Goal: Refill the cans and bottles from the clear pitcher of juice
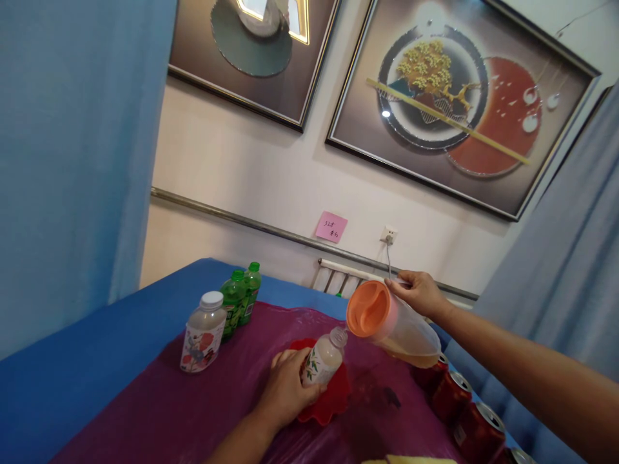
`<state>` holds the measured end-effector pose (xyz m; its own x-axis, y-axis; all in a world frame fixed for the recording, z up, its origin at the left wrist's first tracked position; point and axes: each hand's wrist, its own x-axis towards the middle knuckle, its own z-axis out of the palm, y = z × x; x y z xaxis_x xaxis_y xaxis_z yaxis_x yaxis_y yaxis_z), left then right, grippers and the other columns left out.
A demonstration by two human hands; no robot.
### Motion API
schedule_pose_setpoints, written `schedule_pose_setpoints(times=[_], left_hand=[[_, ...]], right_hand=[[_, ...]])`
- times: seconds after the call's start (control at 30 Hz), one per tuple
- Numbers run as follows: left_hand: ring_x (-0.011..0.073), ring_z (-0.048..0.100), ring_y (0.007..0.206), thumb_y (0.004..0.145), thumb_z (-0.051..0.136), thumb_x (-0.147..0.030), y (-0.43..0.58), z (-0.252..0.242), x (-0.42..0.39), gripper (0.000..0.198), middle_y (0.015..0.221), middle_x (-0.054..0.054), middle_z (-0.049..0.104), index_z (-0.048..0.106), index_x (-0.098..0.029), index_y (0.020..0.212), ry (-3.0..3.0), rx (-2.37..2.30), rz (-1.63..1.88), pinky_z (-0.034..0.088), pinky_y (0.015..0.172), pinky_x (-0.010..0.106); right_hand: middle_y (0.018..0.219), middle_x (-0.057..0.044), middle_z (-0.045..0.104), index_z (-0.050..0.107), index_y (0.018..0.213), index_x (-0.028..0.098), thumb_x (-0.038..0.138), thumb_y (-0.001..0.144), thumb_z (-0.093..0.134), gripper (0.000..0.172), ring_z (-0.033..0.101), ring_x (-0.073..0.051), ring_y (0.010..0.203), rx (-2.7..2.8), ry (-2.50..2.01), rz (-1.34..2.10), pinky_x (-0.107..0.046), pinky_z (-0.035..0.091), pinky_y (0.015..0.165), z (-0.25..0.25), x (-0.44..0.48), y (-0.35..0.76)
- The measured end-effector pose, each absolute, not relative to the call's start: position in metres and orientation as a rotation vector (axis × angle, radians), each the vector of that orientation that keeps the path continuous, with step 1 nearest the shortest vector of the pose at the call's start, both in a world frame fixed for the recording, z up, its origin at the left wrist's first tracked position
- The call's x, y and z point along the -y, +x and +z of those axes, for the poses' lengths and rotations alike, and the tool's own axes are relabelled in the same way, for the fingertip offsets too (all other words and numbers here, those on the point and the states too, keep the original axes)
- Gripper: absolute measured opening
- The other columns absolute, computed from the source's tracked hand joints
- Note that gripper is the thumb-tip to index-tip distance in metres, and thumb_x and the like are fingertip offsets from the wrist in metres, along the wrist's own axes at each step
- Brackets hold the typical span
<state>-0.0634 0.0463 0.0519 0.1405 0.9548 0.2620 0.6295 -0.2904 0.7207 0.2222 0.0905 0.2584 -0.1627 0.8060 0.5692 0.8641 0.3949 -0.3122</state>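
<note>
My left hand (287, 386) is wrapped round a small clear bottle (325, 361) with a leaf-patterned label, uncapped and tilted to the right. Beneath it a red scalloped dish (333, 399) lies on the purple sheet. My right hand (418, 293) grips the handle of a clear pitcher (411, 338) with an orange lid (370, 309). The pitcher is tipped on its side with its lid close to the bottle's mouth, and brownish liquid lies along its lower side. Whether liquid passes between them is too small to tell.
A white-capped bottle (203, 335) and two green bottles (233, 303) stand at the left. Several red cans (452, 396) line the right edge. The purple sheet (193, 412) has a dark wet patch; something yellow (411, 459) shows at the bottom.
</note>
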Motion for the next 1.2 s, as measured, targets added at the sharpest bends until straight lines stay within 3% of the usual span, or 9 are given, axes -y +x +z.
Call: schedule_pose_setpoints(times=[1.03,1.2], left_hand=[[0.0272,0.059,0.113,0.062,0.081,-0.027,-0.0628,0.0556,-0.0444,0.064,0.114,0.005,0.071,0.066,-0.022,0.125,1.971,-1.513,0.975,0.036,0.103,0.036],[0.0267,0.06,0.109,0.063,0.081,-0.027,-0.0632,0.0539,-0.0447,0.057,0.111,0.004,0.072,0.068,-0.023,0.119,1.984,-1.491,0.989,0.036,0.101,0.036]], right_hand=[[0.051,0.006,0.028,0.033,0.054,0.024,0.061,0.08,0.056,0.05,0.027,-0.01,0.05,1.975,-1.402,-0.114,-0.025,0.019,0.046,0.2607,-0.0879,0.2231],[0.052,0.006,0.027,0.034,0.054,0.024,0.061,0.081,0.056,0.05,0.027,-0.01,0.051,1.977,-1.418,-0.116,-0.025,0.019,0.047,0.2602,-0.0881,0.2237]])
